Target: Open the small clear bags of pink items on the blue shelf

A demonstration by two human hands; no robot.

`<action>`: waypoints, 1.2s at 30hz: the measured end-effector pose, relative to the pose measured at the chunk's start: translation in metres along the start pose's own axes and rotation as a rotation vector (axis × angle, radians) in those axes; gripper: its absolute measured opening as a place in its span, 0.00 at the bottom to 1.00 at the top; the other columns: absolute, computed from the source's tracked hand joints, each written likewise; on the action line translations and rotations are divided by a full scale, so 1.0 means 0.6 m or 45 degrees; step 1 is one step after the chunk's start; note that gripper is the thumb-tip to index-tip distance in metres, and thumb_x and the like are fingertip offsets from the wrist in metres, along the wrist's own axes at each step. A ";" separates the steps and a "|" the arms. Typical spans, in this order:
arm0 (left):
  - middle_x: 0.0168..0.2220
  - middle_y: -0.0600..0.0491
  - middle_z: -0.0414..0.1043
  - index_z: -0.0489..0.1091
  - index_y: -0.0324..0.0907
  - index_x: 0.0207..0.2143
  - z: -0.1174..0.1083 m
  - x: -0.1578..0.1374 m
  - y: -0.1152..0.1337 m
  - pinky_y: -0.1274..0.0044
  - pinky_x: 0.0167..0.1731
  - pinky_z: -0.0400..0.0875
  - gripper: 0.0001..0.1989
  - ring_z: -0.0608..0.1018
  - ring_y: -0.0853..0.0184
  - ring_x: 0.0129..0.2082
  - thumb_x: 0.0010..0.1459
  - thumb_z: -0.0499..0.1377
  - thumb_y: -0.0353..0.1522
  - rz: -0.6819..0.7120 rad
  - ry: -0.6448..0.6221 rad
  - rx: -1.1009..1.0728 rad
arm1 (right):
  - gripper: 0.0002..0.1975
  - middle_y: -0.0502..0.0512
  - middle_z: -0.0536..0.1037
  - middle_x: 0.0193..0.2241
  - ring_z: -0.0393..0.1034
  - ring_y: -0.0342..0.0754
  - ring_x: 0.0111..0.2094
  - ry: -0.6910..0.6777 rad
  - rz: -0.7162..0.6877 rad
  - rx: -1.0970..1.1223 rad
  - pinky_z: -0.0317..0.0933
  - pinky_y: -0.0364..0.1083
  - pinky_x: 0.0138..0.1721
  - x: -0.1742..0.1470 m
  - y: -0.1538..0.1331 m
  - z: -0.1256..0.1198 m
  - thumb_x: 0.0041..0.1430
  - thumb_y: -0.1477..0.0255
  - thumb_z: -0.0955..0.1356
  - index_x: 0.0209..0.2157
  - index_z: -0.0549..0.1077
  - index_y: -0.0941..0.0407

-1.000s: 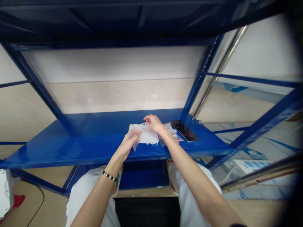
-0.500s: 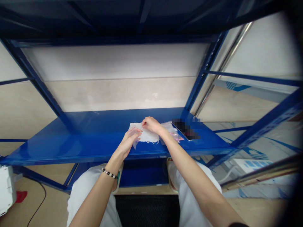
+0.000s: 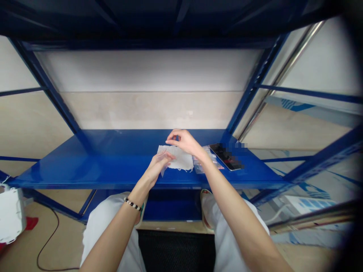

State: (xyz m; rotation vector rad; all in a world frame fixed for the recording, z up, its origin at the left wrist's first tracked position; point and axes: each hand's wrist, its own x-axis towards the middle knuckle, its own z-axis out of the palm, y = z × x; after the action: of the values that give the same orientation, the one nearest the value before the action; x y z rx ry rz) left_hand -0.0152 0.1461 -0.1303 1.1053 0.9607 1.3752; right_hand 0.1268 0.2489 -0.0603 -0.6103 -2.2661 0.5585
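Note:
A white cloth or tissue (image 3: 183, 160) with a ragged front edge lies flat on the blue shelf (image 3: 113, 162). At its left side my left hand (image 3: 157, 165) is closed on a small clear plastic bag (image 3: 163, 172), part of which hangs below the fingers. My right hand (image 3: 183, 141) is raised above the cloth's far edge, thumb and forefinger curved together in a pinch. Whatever sits between those fingertips is too small to make out. Beside the cloth, partly under my right wrist, rests a clear plastic bag (image 3: 199, 167) with pinkish contents.
A dark phone (image 3: 228, 158), partly blurred out, lies right of the bag. Blue uprights (image 3: 246, 87) and a low upper shelf (image 3: 147, 41) frame the space, with a wall behind. At lower left are a white device (image 3: 11, 213) and a cable (image 3: 47, 241).
My right hand has lifted off the cloth and moved back, away from my left hand. The left hand stays at the cloth's left side with the bag. The view has shifted slightly.

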 end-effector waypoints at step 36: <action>0.41 0.48 0.74 0.70 0.42 0.40 0.000 -0.010 0.016 0.75 0.34 0.70 0.12 0.77 0.64 0.37 0.58 0.61 0.40 -0.043 -0.207 -0.578 | 0.07 0.54 0.79 0.28 0.68 0.44 0.29 -0.273 0.286 -0.392 0.52 0.42 0.31 -0.033 0.065 0.052 0.54 0.81 0.68 0.29 0.78 0.59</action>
State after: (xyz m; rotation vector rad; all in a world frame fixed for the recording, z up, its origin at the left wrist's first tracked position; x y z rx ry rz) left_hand -0.0175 0.1389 -0.1215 0.8347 0.5111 1.3656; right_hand 0.1268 0.2620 -0.1121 -1.0094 -2.5267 0.3976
